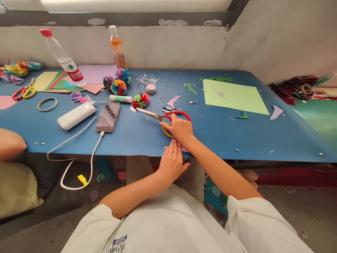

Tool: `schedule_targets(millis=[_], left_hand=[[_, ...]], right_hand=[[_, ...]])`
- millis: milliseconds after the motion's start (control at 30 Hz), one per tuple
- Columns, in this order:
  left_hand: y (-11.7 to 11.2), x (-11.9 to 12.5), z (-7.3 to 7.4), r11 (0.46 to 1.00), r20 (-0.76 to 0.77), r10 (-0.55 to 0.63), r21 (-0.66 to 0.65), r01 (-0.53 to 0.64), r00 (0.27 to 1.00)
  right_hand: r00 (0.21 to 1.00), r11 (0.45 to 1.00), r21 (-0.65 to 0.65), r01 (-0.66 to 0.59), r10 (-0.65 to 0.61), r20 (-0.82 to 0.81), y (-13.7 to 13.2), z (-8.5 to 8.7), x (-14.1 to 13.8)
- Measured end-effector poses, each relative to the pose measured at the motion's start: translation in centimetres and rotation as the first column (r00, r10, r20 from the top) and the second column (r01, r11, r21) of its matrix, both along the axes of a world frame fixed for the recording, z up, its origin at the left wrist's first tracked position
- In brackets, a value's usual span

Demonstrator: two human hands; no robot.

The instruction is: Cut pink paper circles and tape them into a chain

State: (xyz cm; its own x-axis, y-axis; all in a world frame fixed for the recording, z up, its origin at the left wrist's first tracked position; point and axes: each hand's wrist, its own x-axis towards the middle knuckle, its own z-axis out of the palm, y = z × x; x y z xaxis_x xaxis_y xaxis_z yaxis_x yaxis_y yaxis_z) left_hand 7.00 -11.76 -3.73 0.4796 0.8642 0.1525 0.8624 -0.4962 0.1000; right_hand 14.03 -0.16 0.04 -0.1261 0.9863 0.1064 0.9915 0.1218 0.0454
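Note:
My right hand (178, 129) rests on the red-and-yellow handles of a pair of scissors (155, 115) lying on the blue table (237, 133), fingers curled over the handles. The blades point left and are closed. My left hand (171, 162) sits at the table's near edge, fingers together, pressing on a small piece of lilac paper (184, 147) that shows between my two hands. Just beyond the scissors lie a small red-and-green paper flower (141, 100) and a lilac paper scrap (173, 101).
A light green sheet (233, 96) lies right of centre. A white power bank (76, 115), a cabled phone (107, 116), a glue stick (120, 98), paper balls (118, 81), two bottles (64, 59) (117, 47), a tape ring (47, 104), other scissors (24, 92) and coloured sheets fill the left. Another person's arm (10, 143) enters at left.

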Motion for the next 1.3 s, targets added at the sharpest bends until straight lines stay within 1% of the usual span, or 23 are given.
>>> schedule_targets(millis=[167,267,367,533,667,733,833,900,933,967,1033,1067,1100,1133,1167,1200,1233,1267,1300], left_hand=[[0.0,0.1,-0.4,1.0,-0.027,-0.01,0.018,0.011,1.0],[0.0,0.2,-0.6,0.999,-0.054,-0.033,0.029,0.035,0.998],[0.1,-0.1,-0.7,0.997,-0.083,-0.065,0.031,0.068,0.994],[0.5,-0.6,-0.4,0.992,-0.096,-0.113,0.04,0.117,0.989],[0.3,-1.2,0.1,0.994,-0.04,-0.105,0.019,0.106,0.994],[0.2,-2.0,0.5,0.989,-0.001,-0.149,0.003,0.149,0.989],[0.9,-4.0,1.4,0.958,0.049,-0.284,-0.028,0.285,0.958],[2.6,-5.7,2.4,0.92,0.09,-0.384,-0.052,0.389,0.919],[3.9,-6.5,2.9,0.895,0.111,-0.432,-0.071,0.441,0.895],[5.4,-7.3,3.5,0.88,0.117,-0.456,-0.088,0.466,0.882],[8.7,-8.7,4.6,0.896,0.109,-0.417,-0.116,0.428,0.902],[10.3,-9.2,5.2,0.906,0.095,-0.391,-0.136,0.401,0.915],[11.5,-9.5,5.7,0.925,0.078,-0.344,-0.142,0.352,0.936],[12.2,-9.6,6.2,0.951,0.071,-0.276,-0.124,0.283,0.958],[12.4,-9.5,6.6,0.975,0.08,-0.201,-0.083,0.207,0.976],[11.8,-9.2,6.8,0.99,0.101,-0.133,-0.031,0.137,0.986],[10.6,-8.6,6.8,0.996,0.138,-0.091,0.028,0.088,0.986],[8.8,-7.8,6.6,0.995,0.152,-0.09,0.058,0.082,0.984],[6.7,-6.8,6.1,0.992,0.148,-0.113,0.067,0.104,0.982]], right_hand=[[0.999,0.999,-0.004,-0.04,0.04,0.008,0.2,-0.5,0.2],[0.999,0.999,-0.007,-0.04,0.04,0.004,1.3,-0.6,0.3],[1.0,1.0,0.002,-0.02,0.02,-0.002,2.9,-0.5,0.3],[0.999,0.999,0.03,0.016,-0.015,-0.029,5.5,-0.3,0.2],[0.997,0.997,0.061,0.038,-0.034,-0.063,6.1,-0.2,0.5],[0.988,0.992,0.101,0.073,-0.058,-0.142,5.9,0.3,1.3],[0.929,0.972,0.19,0.138,-0.06,-0.366,5.1,2.1,3.3],[0.9,0.963,0.227,0.145,-0.033,-0.435,4.4,3.7,4.9],[0.891,0.96,0.241,0.144,-0.02,-0.453,4.1,4.4,5.7],[0.885,0.958,0.249,0.143,-0.011,-0.466,3.9,5.0,6.3],[0.868,0.957,0.25,0.145,-0.002,-0.497,3.7,5.7,7.1],[0.86,0.958,0.244,0.148,-0.002,-0.511,3.7,5.8,7.4],[0.853,0.96,0.235,0.15,-0.005,-0.522,3.7,5.7,7.5],[0.847,0.962,0.225,0.153,-0.01,-0.531,3.7,5.4,7.6],[0.843,0.963,0.219,0.157,-0.015,-0.538,3.7,4.9,7.6],[0.842,0.965,0.211,0.155,-0.017,-0.54,3.6,4.4,7.6],[0.846,0.969,0.199,0.147,-0.018,-0.533,3.4,3.7,7.6],[0.856,0.974,0.183,0.13,-0.017,-0.517,3.1,3.0,7.5],[0.87,0.981,0.161,0.108,-0.015,-0.492,2.7,2.3,7.4]])
